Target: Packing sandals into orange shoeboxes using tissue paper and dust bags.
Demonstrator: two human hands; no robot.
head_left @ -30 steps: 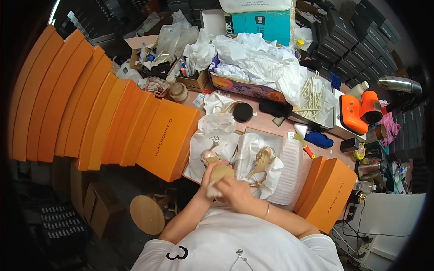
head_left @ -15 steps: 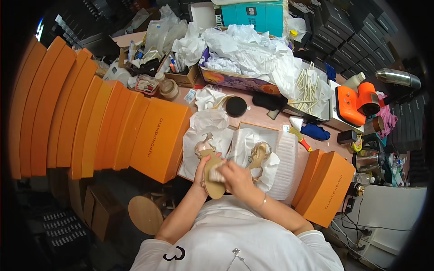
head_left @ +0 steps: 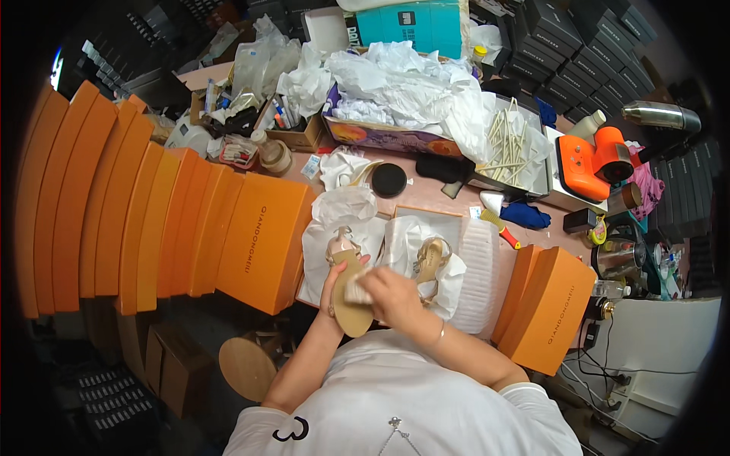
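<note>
My left hand [head_left: 332, 292] is closed around a tan sandal [head_left: 351, 318], held sole-up above the near edge of the table. A pale cloth [head_left: 356, 290] is pinched in my right hand [head_left: 391, 298] and pressed against the sole. The second sandal [head_left: 433, 261], tan with thin straps, lies on white tissue paper [head_left: 454, 285] inside an open shoebox [head_left: 426, 213] just beyond my hands. More tissue paper [head_left: 342, 204] is spread to the left of it. My right fingers hide part of the cloth.
Orange shoeboxes [head_left: 258, 228] stand in a long row at the left; others [head_left: 549, 308] stand at the right. Behind are a box of crumpled paper [head_left: 395, 137], a tray of white sticks [head_left: 506, 144], a round black lid [head_left: 388, 180], a brush [head_left: 508, 237] and an orange device [head_left: 584, 163].
The view has shifted slightly. My right hand and the cloth have moved a little over the sole, while my left hand keeps its hold on the sandal.
</note>
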